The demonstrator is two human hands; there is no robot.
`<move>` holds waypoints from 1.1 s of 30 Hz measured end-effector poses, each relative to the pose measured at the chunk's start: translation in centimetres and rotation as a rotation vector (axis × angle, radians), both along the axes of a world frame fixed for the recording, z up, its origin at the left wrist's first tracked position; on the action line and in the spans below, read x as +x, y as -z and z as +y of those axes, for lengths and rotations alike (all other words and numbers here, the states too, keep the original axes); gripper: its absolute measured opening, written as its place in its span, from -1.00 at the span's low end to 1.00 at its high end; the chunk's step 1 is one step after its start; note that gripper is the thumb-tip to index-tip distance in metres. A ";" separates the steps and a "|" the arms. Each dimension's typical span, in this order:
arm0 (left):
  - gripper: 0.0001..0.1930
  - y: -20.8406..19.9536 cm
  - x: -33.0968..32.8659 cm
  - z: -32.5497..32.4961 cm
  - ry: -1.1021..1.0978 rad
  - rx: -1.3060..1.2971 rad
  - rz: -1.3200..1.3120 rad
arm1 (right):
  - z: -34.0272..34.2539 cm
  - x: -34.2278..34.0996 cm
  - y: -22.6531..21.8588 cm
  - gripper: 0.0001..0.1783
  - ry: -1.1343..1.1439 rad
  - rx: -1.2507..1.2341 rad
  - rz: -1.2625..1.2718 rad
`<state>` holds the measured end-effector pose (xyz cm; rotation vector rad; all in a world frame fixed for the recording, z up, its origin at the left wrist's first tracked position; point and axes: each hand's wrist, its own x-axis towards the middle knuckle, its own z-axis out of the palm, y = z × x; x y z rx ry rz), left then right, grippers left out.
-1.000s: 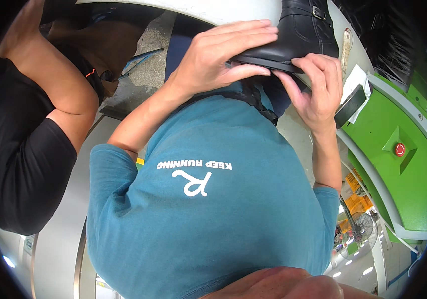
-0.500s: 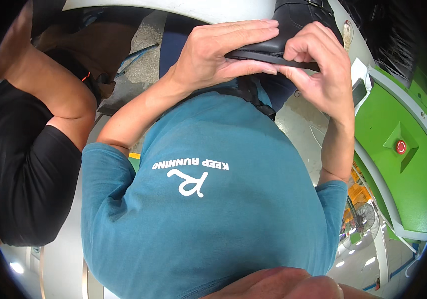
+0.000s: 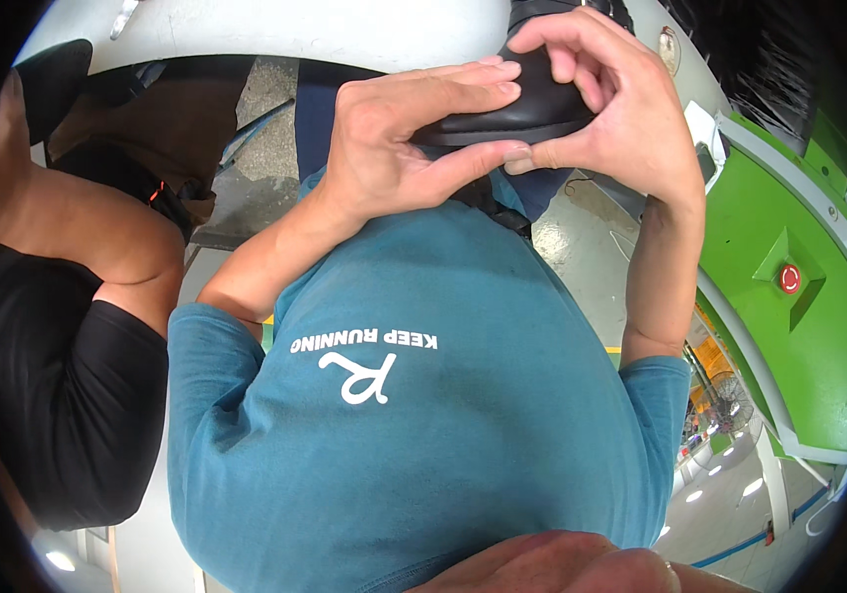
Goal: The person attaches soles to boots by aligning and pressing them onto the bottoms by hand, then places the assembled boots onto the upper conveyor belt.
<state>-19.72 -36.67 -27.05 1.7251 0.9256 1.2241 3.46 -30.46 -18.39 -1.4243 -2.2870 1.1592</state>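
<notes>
A black leather shoe (image 3: 517, 111) with a thick dark sole lies between my hands at the top of the head view. A strap crosses its upper near the far end. My left hand (image 3: 414, 133) wraps the toe end, its fingers over the upper and its thumb under the sole edge. With my right hand (image 3: 631, 109) I hold the other side, fingers curled above the upper and thumb at the sole. Both thumb tips meet under the shoe. The shoe's far part is partly hidden behind my right hand.
Beyond the shoe runs a white worktop edge (image 3: 275, 30). To the right stands a green machine panel (image 3: 789, 336) with a red push button (image 3: 789, 279). Dark bristles (image 3: 764, 79) show at the upper right. Close on the left is another person's black sleeve (image 3: 68, 385).
The shoe has tilted and shifted slightly left in view. My right fingers have lifted from the sole edge to above the upper, and the thumbs have come together.
</notes>
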 end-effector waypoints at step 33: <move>-0.30 -2.1 3.3 3.4 0.297 0.106 -0.467 | -11.6 10.8 0.0 -0.08 0.775 0.489 0.921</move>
